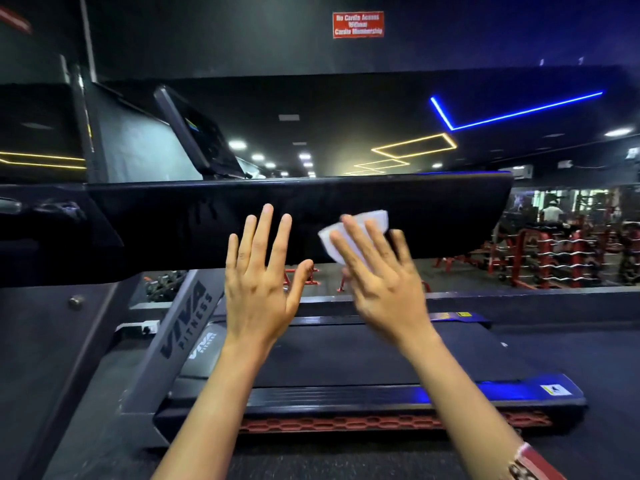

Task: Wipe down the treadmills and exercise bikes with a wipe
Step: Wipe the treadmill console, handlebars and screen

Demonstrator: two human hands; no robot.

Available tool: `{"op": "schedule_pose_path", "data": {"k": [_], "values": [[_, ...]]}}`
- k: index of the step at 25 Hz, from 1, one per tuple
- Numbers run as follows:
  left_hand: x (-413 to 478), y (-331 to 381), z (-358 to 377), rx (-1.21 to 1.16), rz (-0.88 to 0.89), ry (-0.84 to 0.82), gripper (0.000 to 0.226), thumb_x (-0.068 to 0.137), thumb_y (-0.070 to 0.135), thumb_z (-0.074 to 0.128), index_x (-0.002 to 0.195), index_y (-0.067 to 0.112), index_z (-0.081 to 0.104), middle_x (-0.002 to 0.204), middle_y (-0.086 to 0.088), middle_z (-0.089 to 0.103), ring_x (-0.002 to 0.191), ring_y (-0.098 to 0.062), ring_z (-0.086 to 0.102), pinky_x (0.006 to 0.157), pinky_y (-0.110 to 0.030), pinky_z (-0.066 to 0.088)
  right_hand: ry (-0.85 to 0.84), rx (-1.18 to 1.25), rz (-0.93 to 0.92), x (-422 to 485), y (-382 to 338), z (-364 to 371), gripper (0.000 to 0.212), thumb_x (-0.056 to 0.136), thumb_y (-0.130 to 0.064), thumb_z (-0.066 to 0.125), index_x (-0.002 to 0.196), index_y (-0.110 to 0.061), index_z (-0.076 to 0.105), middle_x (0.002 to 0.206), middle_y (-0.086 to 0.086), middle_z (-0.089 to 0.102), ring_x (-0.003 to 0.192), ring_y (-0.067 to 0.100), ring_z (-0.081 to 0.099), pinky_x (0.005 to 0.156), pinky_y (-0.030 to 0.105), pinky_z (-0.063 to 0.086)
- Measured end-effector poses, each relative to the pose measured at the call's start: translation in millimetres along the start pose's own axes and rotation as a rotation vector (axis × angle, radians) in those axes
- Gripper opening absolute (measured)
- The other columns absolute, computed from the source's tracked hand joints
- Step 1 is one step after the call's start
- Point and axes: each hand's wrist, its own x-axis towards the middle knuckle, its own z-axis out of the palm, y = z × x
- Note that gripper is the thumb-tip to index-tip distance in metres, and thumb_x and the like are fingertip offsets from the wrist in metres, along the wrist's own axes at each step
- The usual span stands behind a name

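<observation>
A: Entry 1. Left hand?

B: Left hand is raised before the black console panel. Fingers straight and spread, grasping nothing. Cannot tell if it touches the panel.

A: Right hand and wipe?

B: Right hand sits at 3 o'clock of the left, slightly blurred. Fingers straight, laid flat over the white wipe, pressing it against the panel. The wipe shows at 12 o'clock of that hand, past the fingertips.

A: Surroundings?

B: Treadmill belt at 6 o'clock of both hands. Grey upright marked VIVA FITNESS at 8 o'clock. Red weight racks at 3 o'clock. Red sign at 12 o'clock.
</observation>
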Motion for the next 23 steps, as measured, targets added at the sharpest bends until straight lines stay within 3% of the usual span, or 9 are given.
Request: {"op": "schedule_pose_path", "data": {"k": [5, 6, 8, 10, 12, 15, 16, 19, 23], "values": [[-13.2, -14.8, -4.8, 0.002, -0.023, 0.003, 0.057, 0.094, 0.037, 0.048, 0.143, 0.011, 0.036, 0.151, -0.014, 0.031, 0.141, -0.028, 0.024, 0.116, -0.044, 0.017, 0.155, 0.088, 0.576, 35.5, -7.3, 1.0, 0.049, 0.102, -0.024, 0.028, 0.149, -0.006, 0.027, 0.156, 0.014, 0.024, 0.145, 0.028, 0.015, 0.118, 0.044, 0.002], [-14.6, -15.2, -5.1, 0.002, -0.022, 0.007, 0.057, 0.094, 0.037, 0.047, 0.143, 0.01, 0.035, 0.151, -0.014, 0.031, 0.141, -0.028, 0.024, 0.115, -0.044, 0.017, 0.137, 0.114, 0.513, 46.0, -25.7, 3.9, 0.05, 0.102, -0.023, 0.03, 0.149, -0.006, 0.027, 0.156, 0.014, 0.024, 0.145, 0.028, 0.015, 0.118, 0.044, 0.001], [-17.8, -14.8, -5.4, 0.001, -0.022, 0.012, 0.056, 0.095, 0.036, 0.046, 0.143, 0.009, 0.035, 0.151, -0.015, 0.031, 0.141, -0.028, 0.024, 0.114, -0.045, 0.019, 0.059, 0.089, 0.168, 33.9, -42.3, 12.4, 0.05, 0.1, -0.02, 0.038, 0.148, -0.01, 0.031, 0.156, 0.008, 0.024, 0.145, 0.025, 0.018, 0.119, 0.043, 0.004], [-20.9, -14.1, -5.4, -0.01, -0.032, 0.01, 0.055, 0.096, 0.036, 0.045, 0.142, 0.008, 0.036, 0.15, -0.016, 0.031, 0.14, -0.029, 0.024, 0.114, -0.046, 0.021, -0.004, -0.004, -0.057, 2.6, -19.5, 8.0, 0.052, 0.097, -0.016, 0.045, 0.148, -0.015, 0.033, 0.155, 0.002, 0.027, 0.144, 0.021, 0.024, 0.118, 0.042, 0.011], [-22.3, -11.3, -3.9, -0.021, -0.044, 0.003, 0.054, 0.096, 0.036, 0.044, 0.142, 0.007, 0.037, 0.15, -0.018, 0.031, 0.14, -0.03, 0.024, 0.114, -0.046, 0.023, 0.025, -0.068, 0.063, -12.4, 11.6, -1.2, 0.051, 0.099, -0.018, 0.042, 0.148, -0.015, 0.031, 0.155, 0.004, 0.028, 0.143, 0.022, 0.026, 0.117, 0.044, 0.011], [-17.6, 2.1, 1.9, -0.048, -0.054, 0.004, 0.054, 0.097, 0.035, 0.043, 0.141, 0.003, 0.04, 0.149, -0.021, 0.031, 0.14, -0.031, 0.023, 0.114, -0.047, 0.024, 0.122, 0.081, 0.542, 27.9, 18.5, -8.4, 0.05, 0.102, -0.024, 0.027, 0.149, -0.008, 0.026, 0.157, 0.013, 0.023, 0.145, 0.029, 0.017, 0.118, 0.043, 0.002], [-14.3, 9.4, 4.5, -0.06, -0.054, 0.008, 0.053, 0.097, 0.035, 0.043, 0.14, 0.003, 0.041, 0.149, -0.021, 0.032, 0.14, -0.031, 0.023, 0.114, -0.046, 0.024, 0.117, 0.125, 0.517, 40.8, 10.6, -8.7, 0.05, 0.102, -0.024, 0.027, 0.149, -0.006, 0.027, 0.156, 0.014, 0.024, 0.145, 0.031, 0.018, 0.118, 0.043, 0.001], [-5.1, 33.6, 13.4, -0.094, -0.045, 0.016, 0.053, 0.097, 0.033, 0.043, 0.14, 0.003, 0.041, 0.15, -0.022, 0.031, 0.141, -0.032, 0.021, 0.115, -0.045, 0.019, -0.005, 0.082, 0.13, 18.0, 3.6, -7.0, 0.051, 0.098, -0.021, 0.037, 0.148, -0.015, 0.031, 0.156, 0.004, 0.024, 0.145, 0.024, 0.021, 0.118, 0.042, 0.007], [1.4, 58.5, 24.5, -0.111, 0.011, 0.011, 0.053, 0.096, 0.032, 0.045, 0.14, 0.002, 0.042, 0.15, -0.021, 0.03, 0.142, -0.031, 0.02, 0.117, -0.044, 0.015, 0.014, -0.055, 0.306, -15.4, 61.2, -24.0, 0.049, 0.102, -0.029, 0.028, 0.15, -0.022, 0.023, 0.156, -0.003, 0.02, 0.146, 0.018, 0.016, 0.119, 0.038, 0.001]]}}
